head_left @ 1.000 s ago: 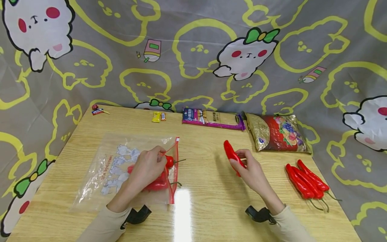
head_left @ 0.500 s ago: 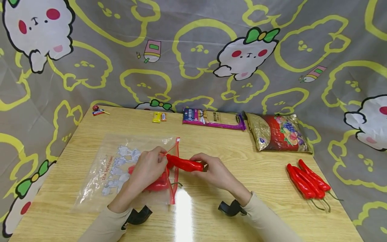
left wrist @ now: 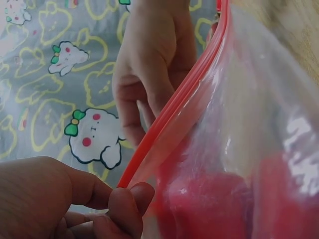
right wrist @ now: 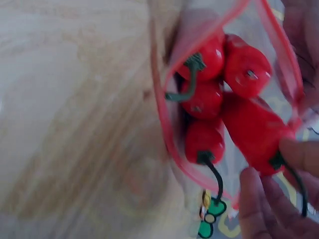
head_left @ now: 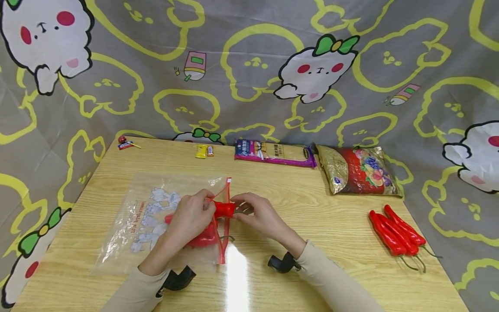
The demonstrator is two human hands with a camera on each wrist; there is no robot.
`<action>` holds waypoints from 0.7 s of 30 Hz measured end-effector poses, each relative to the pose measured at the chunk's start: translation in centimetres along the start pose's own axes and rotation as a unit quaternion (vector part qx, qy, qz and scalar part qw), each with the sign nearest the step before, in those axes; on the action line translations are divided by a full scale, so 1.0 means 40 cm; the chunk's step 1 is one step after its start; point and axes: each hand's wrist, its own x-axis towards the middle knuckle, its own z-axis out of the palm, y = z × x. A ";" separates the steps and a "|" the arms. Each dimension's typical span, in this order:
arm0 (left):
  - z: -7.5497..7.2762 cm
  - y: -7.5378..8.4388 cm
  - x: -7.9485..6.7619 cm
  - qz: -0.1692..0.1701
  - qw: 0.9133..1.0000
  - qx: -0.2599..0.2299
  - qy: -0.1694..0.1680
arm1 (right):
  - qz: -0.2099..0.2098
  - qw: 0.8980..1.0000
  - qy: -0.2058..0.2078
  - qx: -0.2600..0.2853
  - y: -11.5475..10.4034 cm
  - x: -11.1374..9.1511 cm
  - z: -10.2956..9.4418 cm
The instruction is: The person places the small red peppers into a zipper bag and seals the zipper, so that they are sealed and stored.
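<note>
As right hand (head_left: 260, 215) pinches pepper (head_left: 225, 209), left hand (head_left: 195, 214) hides its tip, head view.

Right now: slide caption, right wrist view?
Right-hand fingers hold a red pepper partway inside a red-edged bag with other peppers.

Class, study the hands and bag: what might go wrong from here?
The pepper in the right hand might jam against the other peppers in the bag. If the left hand loses its pinch on the red rim, the bag could sag shut. A stem jutting past the rim may obstruct closing.
</note>
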 end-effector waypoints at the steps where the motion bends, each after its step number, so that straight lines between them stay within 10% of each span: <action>1: -0.001 0.000 0.000 -0.001 1.000 0.000 0.000 | 0.000 1.000 0.007 0.003 -0.002 0.004 0.008; 21: -0.008 -0.001 0.001 0.038 0.998 0.034 0.033 | -0.070 0.997 -0.020 -0.026 -0.036 0.044 0.088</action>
